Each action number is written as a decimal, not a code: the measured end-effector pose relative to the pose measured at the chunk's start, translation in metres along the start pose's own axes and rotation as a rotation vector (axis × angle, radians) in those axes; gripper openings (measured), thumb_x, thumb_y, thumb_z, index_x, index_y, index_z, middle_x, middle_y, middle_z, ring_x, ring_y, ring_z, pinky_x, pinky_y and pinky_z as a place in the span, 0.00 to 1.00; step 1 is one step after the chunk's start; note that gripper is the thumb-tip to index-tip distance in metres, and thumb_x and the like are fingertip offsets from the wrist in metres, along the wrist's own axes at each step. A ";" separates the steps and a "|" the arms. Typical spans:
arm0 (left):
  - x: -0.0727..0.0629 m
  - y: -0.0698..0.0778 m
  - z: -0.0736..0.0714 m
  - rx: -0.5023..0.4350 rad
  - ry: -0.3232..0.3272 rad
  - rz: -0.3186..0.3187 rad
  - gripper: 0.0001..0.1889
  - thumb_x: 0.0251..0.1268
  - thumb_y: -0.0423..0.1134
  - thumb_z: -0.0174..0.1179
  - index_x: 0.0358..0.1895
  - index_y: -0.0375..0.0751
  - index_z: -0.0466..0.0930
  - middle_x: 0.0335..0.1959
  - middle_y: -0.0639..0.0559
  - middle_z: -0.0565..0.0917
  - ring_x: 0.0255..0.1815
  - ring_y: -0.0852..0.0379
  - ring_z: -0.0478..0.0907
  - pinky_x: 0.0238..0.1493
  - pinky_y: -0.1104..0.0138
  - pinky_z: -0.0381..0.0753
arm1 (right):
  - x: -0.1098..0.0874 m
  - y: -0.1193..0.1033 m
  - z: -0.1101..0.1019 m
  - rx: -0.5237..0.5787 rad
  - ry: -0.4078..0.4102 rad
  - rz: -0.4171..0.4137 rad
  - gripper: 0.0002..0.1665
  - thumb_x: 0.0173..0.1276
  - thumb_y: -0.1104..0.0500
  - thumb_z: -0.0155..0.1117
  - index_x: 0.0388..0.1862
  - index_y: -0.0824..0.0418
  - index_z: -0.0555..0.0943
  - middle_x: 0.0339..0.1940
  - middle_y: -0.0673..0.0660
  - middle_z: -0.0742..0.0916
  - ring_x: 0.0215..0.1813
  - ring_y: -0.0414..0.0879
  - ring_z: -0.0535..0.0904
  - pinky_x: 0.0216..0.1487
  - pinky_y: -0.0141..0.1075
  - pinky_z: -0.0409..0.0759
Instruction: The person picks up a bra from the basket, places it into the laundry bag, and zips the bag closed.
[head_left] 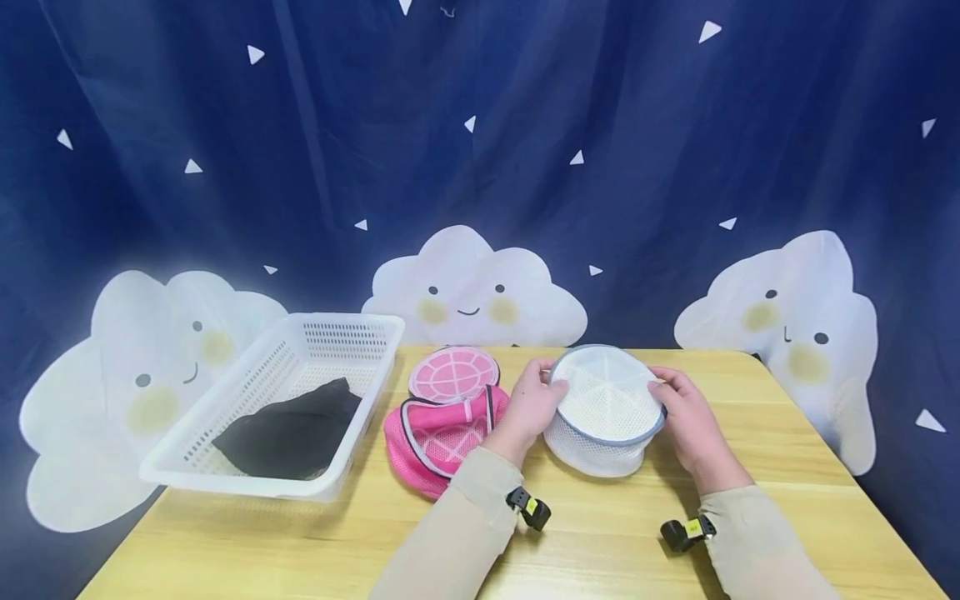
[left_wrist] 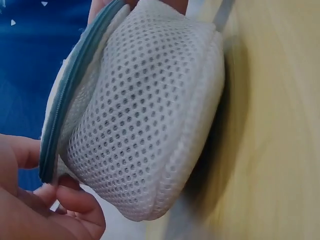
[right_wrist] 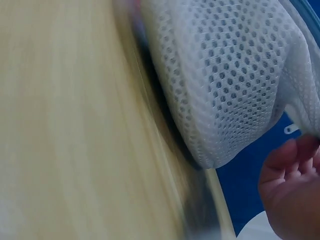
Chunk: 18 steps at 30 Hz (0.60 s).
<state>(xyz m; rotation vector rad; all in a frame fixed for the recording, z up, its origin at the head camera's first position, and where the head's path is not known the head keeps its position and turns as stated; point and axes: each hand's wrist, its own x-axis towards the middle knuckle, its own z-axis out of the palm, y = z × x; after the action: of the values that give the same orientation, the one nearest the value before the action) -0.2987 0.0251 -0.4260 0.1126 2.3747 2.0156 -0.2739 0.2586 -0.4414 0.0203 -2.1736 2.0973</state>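
Both hands hold a round white mesh laundry bag [head_left: 606, 400] with a grey-blue zipped rim, just over the table. My left hand [head_left: 531, 406] pinches its left rim, thumb on the lid. On the opposite side, my right hand [head_left: 688, 419] grips the rim the same way. The left wrist view shows the zipper edge of the mesh bag [left_wrist: 140, 110] between the fingers [left_wrist: 75, 205]. In the right wrist view a small white zipper pull [right_wrist: 291, 129] hangs near the curled fingers [right_wrist: 285, 160]. Beside my left forearm lies a pink mesh bag [head_left: 408, 454], its round lid [head_left: 454, 374] flipped back.
A white perforated plastic basket [head_left: 322, 487] stands on the left of the wooden table [head_left: 600, 550], with a folded black cloth [head_left: 292, 433] inside. Behind the table hangs a dark blue curtain [head_left: 525, 75] with cloud figures.
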 end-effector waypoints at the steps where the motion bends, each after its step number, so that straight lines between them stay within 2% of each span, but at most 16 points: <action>1: -0.001 0.000 0.000 0.029 0.009 0.007 0.25 0.69 0.36 0.62 0.67 0.38 0.70 0.48 0.47 0.76 0.48 0.52 0.76 0.53 0.56 0.78 | 0.000 0.000 0.001 -0.016 0.016 0.001 0.23 0.82 0.56 0.49 0.68 0.68 0.66 0.43 0.48 0.80 0.40 0.37 0.79 0.42 0.29 0.78; 4: -0.007 0.000 -0.002 0.120 0.030 0.021 0.32 0.68 0.39 0.63 0.72 0.37 0.64 0.56 0.44 0.73 0.53 0.49 0.75 0.58 0.53 0.76 | 0.001 0.000 0.003 -0.083 0.060 0.003 0.23 0.80 0.57 0.51 0.68 0.68 0.67 0.39 0.50 0.77 0.35 0.37 0.76 0.37 0.29 0.77; 8: -0.016 0.004 -0.005 0.201 0.030 0.030 0.35 0.67 0.41 0.63 0.75 0.39 0.61 0.65 0.39 0.69 0.56 0.49 0.75 0.63 0.50 0.73 | 0.000 -0.001 0.004 -0.151 0.113 0.000 0.22 0.78 0.60 0.53 0.67 0.67 0.70 0.34 0.50 0.76 0.31 0.38 0.73 0.33 0.30 0.75; 14: -0.026 0.015 -0.011 0.303 -0.019 0.064 0.35 0.67 0.44 0.63 0.75 0.41 0.63 0.66 0.39 0.67 0.45 0.54 0.75 0.54 0.53 0.77 | -0.003 -0.009 0.002 -0.194 0.179 -0.016 0.21 0.77 0.61 0.54 0.65 0.67 0.72 0.31 0.49 0.75 0.29 0.38 0.71 0.31 0.31 0.75; 18: -0.029 0.021 -0.023 0.358 -0.029 0.090 0.33 0.68 0.45 0.62 0.74 0.43 0.64 0.68 0.40 0.68 0.52 0.50 0.77 0.53 0.53 0.78 | -0.006 -0.021 0.004 -0.221 0.270 -0.066 0.18 0.76 0.60 0.54 0.60 0.66 0.75 0.28 0.48 0.72 0.26 0.39 0.70 0.29 0.30 0.72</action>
<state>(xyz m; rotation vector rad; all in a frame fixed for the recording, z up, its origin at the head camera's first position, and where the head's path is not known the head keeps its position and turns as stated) -0.2708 0.0037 -0.4018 0.2568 2.7291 1.5838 -0.2665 0.2537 -0.4209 -0.1972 -2.1900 1.7017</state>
